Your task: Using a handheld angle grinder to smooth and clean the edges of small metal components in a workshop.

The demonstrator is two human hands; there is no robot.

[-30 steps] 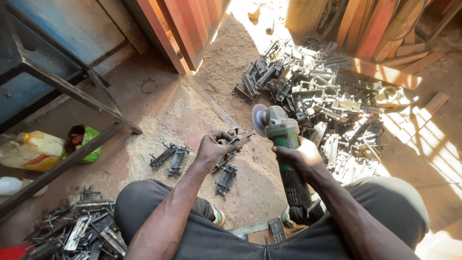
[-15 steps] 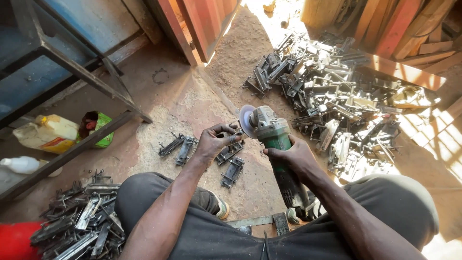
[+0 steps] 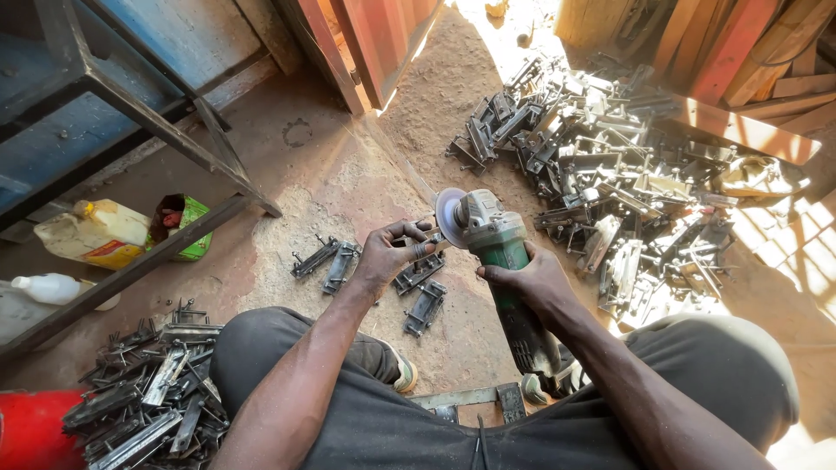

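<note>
Angle grinder (image 3: pixel 496 252) gripped in right hand (image 3: pixel 527 283), disc beside left hand (image 3: pixel 392 257). Left hand closed on small metal bracket (image 3: pixel 433 242) at disc. Loose brackets (image 3: pixel 418 292) on floor just beneath.

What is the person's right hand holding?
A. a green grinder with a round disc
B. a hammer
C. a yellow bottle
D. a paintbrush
A: the right hand is wrapped around the body of a green grinder, whose round disc sits next to the small metal piece pinched in the left hand.
</note>
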